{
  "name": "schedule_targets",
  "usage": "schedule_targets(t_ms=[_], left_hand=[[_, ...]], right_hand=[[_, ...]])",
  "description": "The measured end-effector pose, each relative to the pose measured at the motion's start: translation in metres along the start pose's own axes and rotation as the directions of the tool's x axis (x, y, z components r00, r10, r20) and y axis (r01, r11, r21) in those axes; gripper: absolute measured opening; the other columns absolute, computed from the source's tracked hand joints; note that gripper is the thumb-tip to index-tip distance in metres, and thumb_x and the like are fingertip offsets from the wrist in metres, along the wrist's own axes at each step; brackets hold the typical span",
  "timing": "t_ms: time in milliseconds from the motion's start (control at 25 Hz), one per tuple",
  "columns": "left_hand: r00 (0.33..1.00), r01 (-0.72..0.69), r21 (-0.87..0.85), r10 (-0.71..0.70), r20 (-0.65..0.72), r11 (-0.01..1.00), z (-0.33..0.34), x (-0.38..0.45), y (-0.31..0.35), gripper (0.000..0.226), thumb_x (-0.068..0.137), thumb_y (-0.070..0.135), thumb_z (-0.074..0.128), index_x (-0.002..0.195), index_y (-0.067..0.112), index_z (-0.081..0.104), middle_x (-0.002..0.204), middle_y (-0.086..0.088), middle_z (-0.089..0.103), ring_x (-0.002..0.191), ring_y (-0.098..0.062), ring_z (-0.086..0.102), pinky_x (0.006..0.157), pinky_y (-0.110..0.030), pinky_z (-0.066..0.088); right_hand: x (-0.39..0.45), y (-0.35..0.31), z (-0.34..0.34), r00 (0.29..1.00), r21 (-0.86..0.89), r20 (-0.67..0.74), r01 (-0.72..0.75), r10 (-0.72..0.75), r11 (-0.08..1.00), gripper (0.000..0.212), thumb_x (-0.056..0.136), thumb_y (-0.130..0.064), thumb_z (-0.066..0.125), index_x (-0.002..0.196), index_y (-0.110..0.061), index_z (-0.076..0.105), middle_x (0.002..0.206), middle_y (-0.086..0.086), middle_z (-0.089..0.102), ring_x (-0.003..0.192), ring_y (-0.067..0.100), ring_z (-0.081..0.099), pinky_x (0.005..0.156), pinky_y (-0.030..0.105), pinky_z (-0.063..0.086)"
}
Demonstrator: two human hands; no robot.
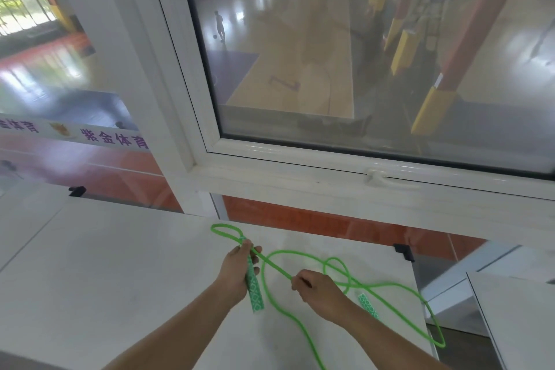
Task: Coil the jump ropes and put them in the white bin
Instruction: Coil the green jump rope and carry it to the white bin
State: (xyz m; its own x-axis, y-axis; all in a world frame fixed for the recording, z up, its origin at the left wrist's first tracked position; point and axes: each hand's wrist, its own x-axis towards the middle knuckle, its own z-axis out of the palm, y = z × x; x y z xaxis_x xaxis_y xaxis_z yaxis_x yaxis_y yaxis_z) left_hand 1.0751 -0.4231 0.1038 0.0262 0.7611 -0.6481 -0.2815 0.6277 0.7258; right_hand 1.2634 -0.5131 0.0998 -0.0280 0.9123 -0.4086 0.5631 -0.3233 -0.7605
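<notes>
On smooth white table [120, 279], left hand [237, 272] grips patterned handle [254, 291]; right hand [315, 288] pinches glossy green cord [271, 263].

A white table [105, 264] stands by a big window with a white frame [300, 159]. Through the glass, far below, lies a shiny gym floor [285, 39] with red and yellow posts [432, 105].

A single head-worn wide-angle view looks forward and down, close over the white table [120, 264], facing a window [330, 54].
</notes>
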Motion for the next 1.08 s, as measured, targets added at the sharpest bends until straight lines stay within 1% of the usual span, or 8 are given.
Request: schedule_targets(t_ms=[160,320,400,480,640,880,1000,1080], left_hand=[[1.0,-0.011,0.0,0.011,-0.006,1.0,-0.009,0.005,0.009,0.016,0.105,0.021,0.051,0.095,0.009,0.052,0.074,-0.007,0.057,0.067,-0.022,0.056,0.061,-0.034,0.042],[0.99,-0.075,0.326,0.033,0.135,0.942,-0.005,-0.003,-0.01,0.012,0.104,0.016,0.048,0.096,0.008,0.044,0.078,-0.008,0.045,0.059,-0.018,0.049,0.059,-0.033,0.046],[0.973,-0.115,0.504,-0.006,0.232,0.856,-0.005,-0.011,-0.018,0.015,0.104,0.022,0.048,0.095,0.012,0.042,0.08,-0.004,0.042,0.056,-0.012,0.042,0.057,-0.027,0.039],[0.951,-0.134,0.568,-0.057,0.305,0.812,-0.002,-0.021,-0.025,0.022,0.104,0.032,0.049,0.092,0.014,0.043,0.074,-0.001,0.04,0.053,-0.011,0.037,0.055,-0.025,0.035],[0.895,-0.196,0.594,-0.105,0.434,0.78,-0.002,-0.032,-0.031,0.035,0.097,0.048,0.06,0.093,0.013,0.053,0.064,0.004,0.037,0.056,-0.013,0.037,0.054,-0.025,0.035],[0.871,-0.121,0.599,-0.204,0.447,0.792,-0.017,-0.028,-0.025,0.026,0.1,0.033,0.06,0.09,0.01,0.053,0.07,-0.003,0.06,0.058,-0.014,0.047,0.054,-0.026,0.037],[0.91,-0.112,0.548,-0.136,0.393,0.829,-0.027,-0.021,-0.014,0.017,0.099,0.021,0.062,0.092,0.006,0.058,0.065,-0.008,0.061,0.061,-0.02,0.06,0.055,-0.028,0.043],[0.957,-0.068,0.431,-0.063,0.282,0.9,-0.037,-0.012,-0.001,0.009,0.098,0.012,0.063,0.099,0.003,0.061,0.061,-0.009,0.059,0.059,-0.023,0.063,0.052,-0.029,0.044]], right_hand=[[-0.007,0.01,-0.002,0.999,-0.025,0.035,0.037,-0.036,0.999,0.022,0.098,-0.032,0.053,0.087,-0.021,0.068,0.068,-0.012,0.055,0.057,-0.002,0.045,0.058,0.014,0.035],[-0.005,0.001,0.002,0.991,-0.042,-0.033,0.126,-0.127,0.991,0.021,0.1,-0.028,0.055,0.089,-0.015,0.068,0.072,-0.009,0.06,0.063,-0.002,0.05,0.062,0.013,0.038],[-0.001,-0.004,0.003,0.982,-0.065,-0.069,0.169,-0.173,0.984,0.022,0.1,-0.025,0.055,0.086,-0.013,0.066,0.077,-0.007,0.063,0.071,-0.003,0.055,0.066,0.011,0.04],[0.004,-0.007,0.005,0.972,-0.107,-0.106,0.196,-0.207,0.975,0.022,0.101,-0.024,0.054,0.082,-0.017,0.063,0.077,-0.01,0.062,0.074,-0.002,0.057,0.067,0.012,0.039],[0.012,-0.012,0.011,0.959,-0.142,-0.169,0.206,-0.229,0.968,0.023,0.1,-0.024,0.053,0.084,-0.014,0.066,0.079,-0.002,0.065,0.071,0.007,0.056,0.064,0.019,0.04],[0.018,-0.002,0.008,0.962,-0.223,-0.206,0.132,-0.179,0.966,0.036,0.095,-0.048,0.059,0.074,-0.018,0.06,0.065,-0.004,0.055,0.059,0.009,0.049,0.057,0.022,0.036],[0.02,0.003,-0.007,0.966,-0.286,-0.15,0.161,-0.21,0.945,0.027,0.099,-0.039,0.055,0.077,-0.024,0.055,0.072,-0.008,0.053,0.069,0.009,0.051,0.066,0.027,0.041],[0.022,0.014,-0.022,0.956,-0.312,-0.198,0.15,-0.219,0.938,0.023,0.101,-0.034,0.053,0.08,-0.026,0.054,0.077,-0.009,0.054,0.075,0.012,0.054,0.072,0.029,0.044]])
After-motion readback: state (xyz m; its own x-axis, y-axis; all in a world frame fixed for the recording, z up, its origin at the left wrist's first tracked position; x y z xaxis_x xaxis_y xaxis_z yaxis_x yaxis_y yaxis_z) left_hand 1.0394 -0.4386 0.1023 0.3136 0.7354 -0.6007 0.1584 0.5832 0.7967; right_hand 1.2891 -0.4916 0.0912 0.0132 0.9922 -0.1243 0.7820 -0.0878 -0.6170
